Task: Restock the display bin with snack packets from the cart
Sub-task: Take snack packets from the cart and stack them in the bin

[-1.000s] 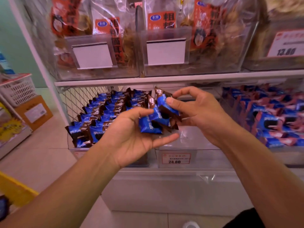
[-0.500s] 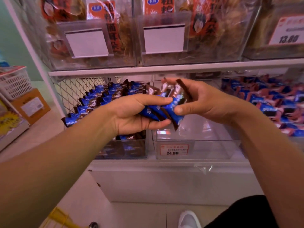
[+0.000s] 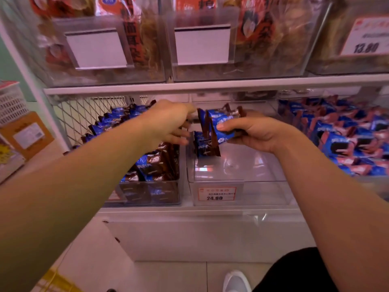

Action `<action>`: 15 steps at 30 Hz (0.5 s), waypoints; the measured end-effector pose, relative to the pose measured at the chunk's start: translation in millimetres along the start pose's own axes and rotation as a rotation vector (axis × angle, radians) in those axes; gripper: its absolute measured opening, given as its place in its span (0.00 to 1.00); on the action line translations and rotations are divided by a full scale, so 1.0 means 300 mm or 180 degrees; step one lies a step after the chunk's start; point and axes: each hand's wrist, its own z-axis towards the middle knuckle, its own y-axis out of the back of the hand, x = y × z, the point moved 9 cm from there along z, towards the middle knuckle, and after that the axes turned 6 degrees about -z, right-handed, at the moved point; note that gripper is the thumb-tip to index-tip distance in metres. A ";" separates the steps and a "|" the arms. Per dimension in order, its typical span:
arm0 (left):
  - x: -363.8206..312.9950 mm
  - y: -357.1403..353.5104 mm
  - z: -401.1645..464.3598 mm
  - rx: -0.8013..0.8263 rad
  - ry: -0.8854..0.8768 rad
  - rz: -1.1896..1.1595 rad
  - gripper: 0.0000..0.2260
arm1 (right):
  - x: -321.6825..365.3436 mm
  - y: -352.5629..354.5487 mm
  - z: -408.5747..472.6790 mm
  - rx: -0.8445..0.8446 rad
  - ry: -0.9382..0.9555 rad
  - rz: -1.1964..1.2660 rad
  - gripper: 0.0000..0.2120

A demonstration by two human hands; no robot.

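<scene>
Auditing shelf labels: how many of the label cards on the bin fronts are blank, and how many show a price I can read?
Blank white cards: 2
Cards with a readable price: 2 (13.80, 24.80)
Total: 4
One more card on the left lower bin is mostly hidden by the left arm, so it is not counted.

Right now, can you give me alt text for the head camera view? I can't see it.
The right hand grips a bunch of blue-and-brown snack packets over a nearly empty clear display bin tagged 24.80, while the left hand reaches toward them, fingers blurred. The bin on the left is packed with the same packets.
</scene>
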 end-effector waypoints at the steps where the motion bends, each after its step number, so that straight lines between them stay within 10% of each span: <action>1: -0.024 0.039 -0.001 -0.0357 -0.0421 0.0749 0.14 | -0.047 0.024 0.018 -0.0192 -0.0273 -0.0279 0.12; 6: -0.022 0.004 -0.042 -0.0308 -0.1002 0.3170 0.19 | -0.220 0.039 0.116 -0.0413 -0.1020 -0.1685 0.18; 15: -0.027 -0.073 -0.060 -0.0271 -0.1471 0.3561 0.15 | -0.284 -0.009 0.230 -0.0137 -0.1111 -0.3208 0.27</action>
